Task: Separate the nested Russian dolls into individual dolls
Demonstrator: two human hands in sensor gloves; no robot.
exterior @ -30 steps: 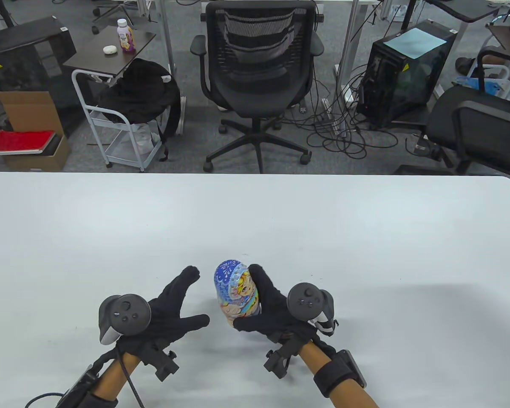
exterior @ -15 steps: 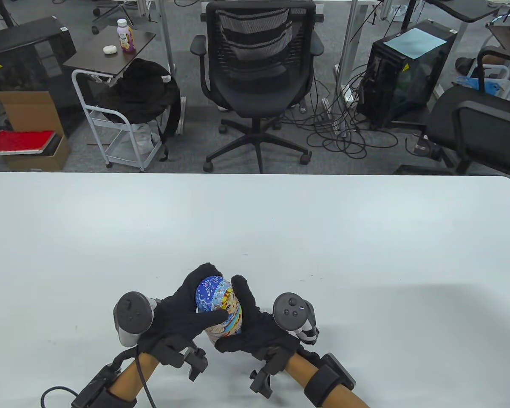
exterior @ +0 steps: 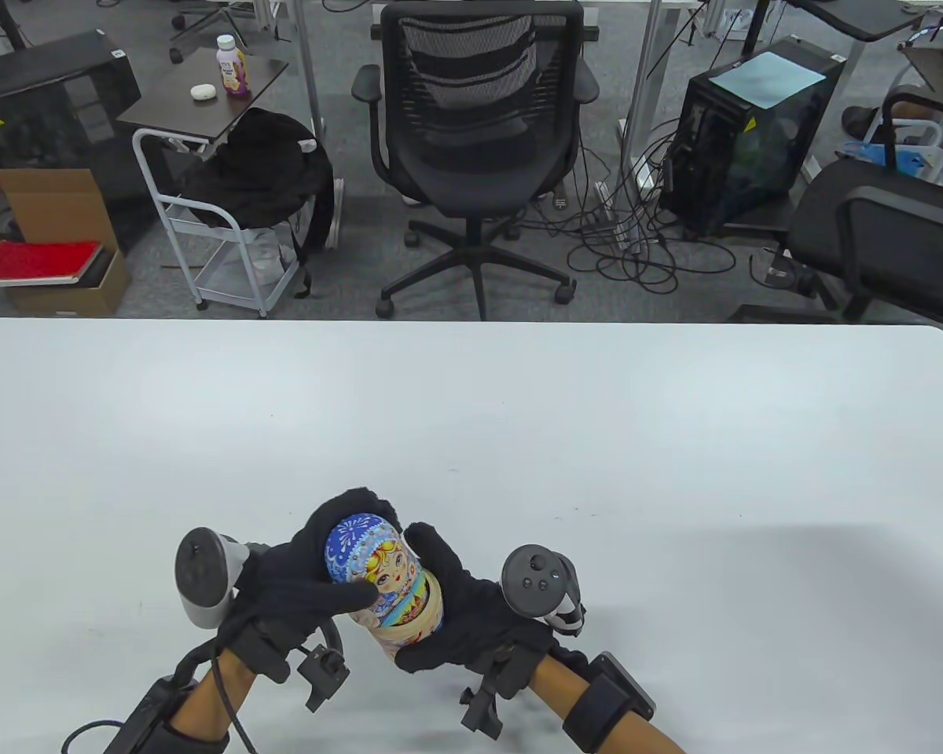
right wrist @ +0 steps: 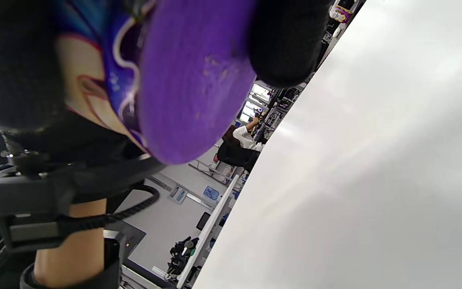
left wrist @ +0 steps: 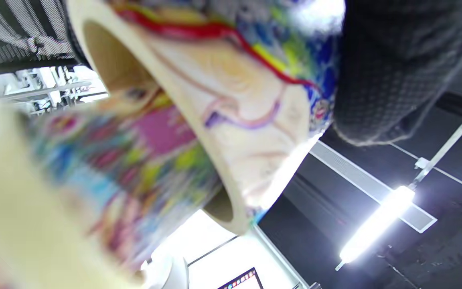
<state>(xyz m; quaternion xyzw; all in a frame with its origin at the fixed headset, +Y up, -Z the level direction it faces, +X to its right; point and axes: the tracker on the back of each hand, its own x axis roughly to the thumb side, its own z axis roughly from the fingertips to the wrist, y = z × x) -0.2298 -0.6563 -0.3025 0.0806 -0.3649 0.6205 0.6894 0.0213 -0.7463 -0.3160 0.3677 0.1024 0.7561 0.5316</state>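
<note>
At the near edge of the white table (exterior: 519, 408), both gloved hands are meeting around one painted nesting doll (exterior: 385, 585), which is being held above the tabletop, tilted with its blue-scarfed head toward the far left. The right hand (exterior: 471, 613) is cupping the doll's lower half from the right and underneath, fingers curled closed around it; in the right wrist view the doll's purple base (right wrist: 193, 80) is showing between dark fingertips (right wrist: 287, 40). The left hand (exterior: 299, 581) is wrapping over the top half (exterior: 361, 554), its thumb lying across the painted face and its other fingers curving round the far side of the head. In the left wrist view that top half is standing lifted off the lower body: its pale wooden rim (left wrist: 183, 116) is showing open, with a blurred, brightly painted surface (left wrist: 106, 168) just below it, though I cannot tell whether that is an inner doll or the lower shell.

Beyond the table's far edge, a black office chair (exterior: 475, 149) is standing on grey carpet, with a white cart (exterior: 212, 228) to its left and a computer tower (exterior: 746, 133) to its right.
</note>
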